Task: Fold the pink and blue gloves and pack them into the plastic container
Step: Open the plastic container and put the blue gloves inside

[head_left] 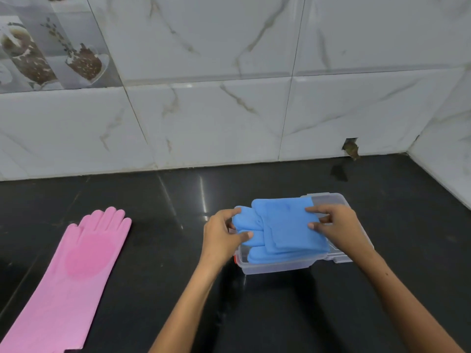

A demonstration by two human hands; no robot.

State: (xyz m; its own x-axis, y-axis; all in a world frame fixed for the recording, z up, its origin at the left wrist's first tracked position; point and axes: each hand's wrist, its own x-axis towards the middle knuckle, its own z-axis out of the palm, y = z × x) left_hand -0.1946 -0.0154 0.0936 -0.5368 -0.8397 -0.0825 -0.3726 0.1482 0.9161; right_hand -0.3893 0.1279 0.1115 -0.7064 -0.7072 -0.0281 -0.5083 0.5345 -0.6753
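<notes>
Two hands met over the folded blue glove (pixel 285 225): the left hand (pixel 224 238) pinched its finger end at nine o'clock, the right hand (pixel 336 225) gripped its cuff edge at three. That glove sat partly inside the clear plastic container (pixel 275 267), bulging above its rim. Well away at nine o'clock, the pink glove (pixel 76 263) lay flat and unfolded on the black countertop (pixel 153 250), below a marble-tiled wall (pixel 229 110).

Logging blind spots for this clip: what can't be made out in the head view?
- Pink glove: cuff end cut off by the bottom-left frame edge.
- Plastic container: inside mostly hidden by the folded blue glove and both hands.
- Left hand, right hand: palms and undersides face away.
- Container lid: cannot tell where it is.
</notes>
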